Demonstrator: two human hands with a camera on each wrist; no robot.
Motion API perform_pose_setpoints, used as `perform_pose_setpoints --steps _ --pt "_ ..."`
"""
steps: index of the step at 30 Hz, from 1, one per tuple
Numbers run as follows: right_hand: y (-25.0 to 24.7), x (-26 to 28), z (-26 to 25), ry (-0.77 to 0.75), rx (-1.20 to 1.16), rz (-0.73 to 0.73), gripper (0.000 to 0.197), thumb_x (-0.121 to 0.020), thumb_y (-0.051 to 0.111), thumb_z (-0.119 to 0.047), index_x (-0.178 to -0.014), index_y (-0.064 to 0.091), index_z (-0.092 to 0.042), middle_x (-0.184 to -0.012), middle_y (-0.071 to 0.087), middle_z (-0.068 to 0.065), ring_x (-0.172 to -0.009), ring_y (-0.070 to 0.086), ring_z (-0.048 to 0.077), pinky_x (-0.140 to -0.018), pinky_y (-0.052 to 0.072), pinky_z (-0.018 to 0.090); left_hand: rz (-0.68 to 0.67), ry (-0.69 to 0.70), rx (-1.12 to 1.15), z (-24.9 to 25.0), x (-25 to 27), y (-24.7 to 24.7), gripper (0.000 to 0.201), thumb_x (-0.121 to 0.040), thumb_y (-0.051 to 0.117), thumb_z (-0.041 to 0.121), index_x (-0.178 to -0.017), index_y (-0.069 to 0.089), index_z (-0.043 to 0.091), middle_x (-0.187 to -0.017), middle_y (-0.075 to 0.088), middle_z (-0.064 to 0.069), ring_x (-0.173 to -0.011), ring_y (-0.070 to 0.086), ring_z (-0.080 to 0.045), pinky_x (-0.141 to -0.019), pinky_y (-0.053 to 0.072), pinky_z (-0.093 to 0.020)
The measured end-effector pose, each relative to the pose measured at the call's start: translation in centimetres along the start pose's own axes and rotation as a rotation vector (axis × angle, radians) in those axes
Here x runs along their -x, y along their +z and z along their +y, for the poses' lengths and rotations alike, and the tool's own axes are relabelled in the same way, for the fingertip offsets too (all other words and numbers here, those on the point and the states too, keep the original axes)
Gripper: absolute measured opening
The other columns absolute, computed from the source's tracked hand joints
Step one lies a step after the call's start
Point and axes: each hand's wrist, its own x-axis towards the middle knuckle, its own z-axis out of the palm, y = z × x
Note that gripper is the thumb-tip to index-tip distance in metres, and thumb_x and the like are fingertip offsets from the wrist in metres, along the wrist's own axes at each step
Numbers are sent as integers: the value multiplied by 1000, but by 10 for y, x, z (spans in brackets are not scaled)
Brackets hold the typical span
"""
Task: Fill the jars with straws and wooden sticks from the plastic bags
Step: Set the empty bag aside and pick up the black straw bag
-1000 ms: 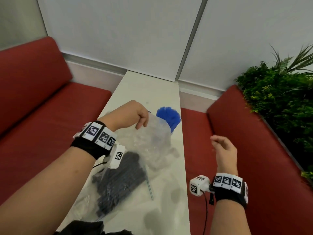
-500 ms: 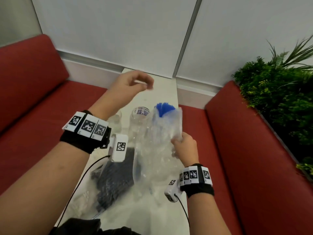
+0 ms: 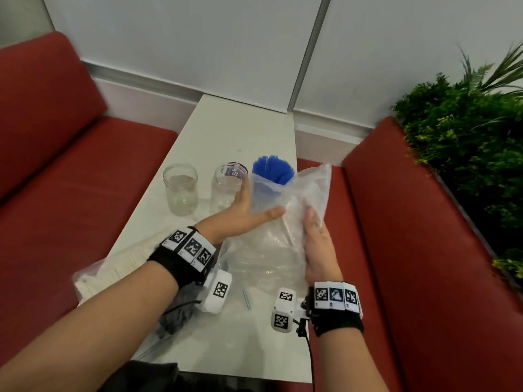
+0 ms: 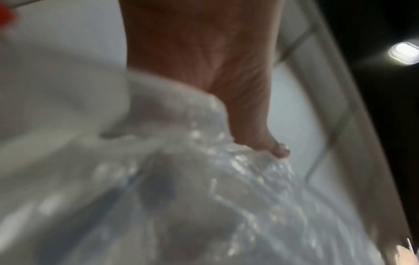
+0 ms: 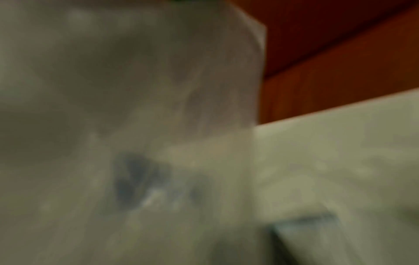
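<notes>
Your right hand (image 3: 318,250) grips the crumpled clear plastic bag (image 3: 283,222); your left hand (image 3: 243,213) lies flat and wide against it, blue straws (image 3: 273,171) just beyond your fingers.

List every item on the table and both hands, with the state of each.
Left jar: upright, open, empty.
Middle jar: upright, open, no straws inside.
Blue straws: bunched upright, tops fanned out.
Clear bag: held up, crumpled, around the straws.
Left hand: open, flat against the bag.
Right hand: grips the bag.
Loose straw: lying flat on the table.
</notes>
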Motion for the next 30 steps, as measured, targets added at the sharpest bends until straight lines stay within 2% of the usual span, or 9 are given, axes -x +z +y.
perform_pose_setpoints --steps 2,5,11,13,16,19,21,25,30 --pt "-21 4 10 85 -99 55 60 -98 57 -57 -148 48 -24 -146 54 19 -134 53 41 -113 36 63 -267 -109 537 -16 -7 6 106 -70 78 64 -152 13 45 -149 46 3 -133 50 -25 -110 38 -51" --pt "-54 10 26 241 -73 104 67 -93 60 -64 -143 54 -20 -142 57 21 -130 55 44 -112 37 63 -573 -281 862 -43 -9 21 51 -88 71 39 -130 62 12 -126 65 -12 -119 60 -30 -110 40 -48" --pt "-127 7 73 184 695 471 42 -90 67 -45 -102 72 -5 -91 74 7 -83 69 25 -72 59 27 -207 -384 641 -120 -16 75 4 -91 64 2 -94 67 3 -75 68 -5 -62 64 -14 -60 53 -24" --pt "-139 8 94 210 943 578 45 -91 68 -39 -124 65 -10 -110 71 13 -100 65 31 -83 53 29 -111 -399 381 -136 -15 95 14 -93 58 -3 -83 61 7 -62 61 -5 -50 56 -14 -47 41 -21" --pt "-124 5 116 69 1315 553 67 -99 55 -45 -157 28 -27 -161 36 9 -147 33 30 -115 30 46 -79 -384 280 -148 -17 116 29 -94 45 -6 -71 52 11 -68 51 -12 -59 50 -22 -58 39 -29" --pt "-93 3 145 -130 1710 77 71 -96 20 -75 -158 -1 -47 -169 -10 -7 -155 -14 27 -122 -3 51 -126 -374 168 -149 -24 121 24 -95 44 4 -75 55 9 -77 55 -16 -74 53 -25 -69 45 -37" --pt "-100 8 169 36 1857 -112 71 -94 10 -77 -153 -20 -51 -165 -28 -7 -151 -26 33 -120 -10 61 -97 -395 117 -159 -31 121 12 -94 49 4 -86 58 5 -83 59 -19 -78 56 -25 -74 48 -38" --pt "-144 17 200 397 1868 -136 81 -89 13 -82 -147 -32 -47 -161 -37 -3 -147 -33 42 -116 -14 67 133 -293 -47 -172 -45 110 19 -88 70 16 -104 63 9 -89 65 -9 -80 63 -23 -69 49 -28" --pt "-137 6 202 445 1908 -172 88 -90 26 -81 -158 -11 -40 -167 -21 8 -147 -22 52 -114 -12 73 221 -40 -903 -175 -79 72 37 -99 48 23 -135 53 18 -151 38 -11 -140 31 -33 -112 28 -46"
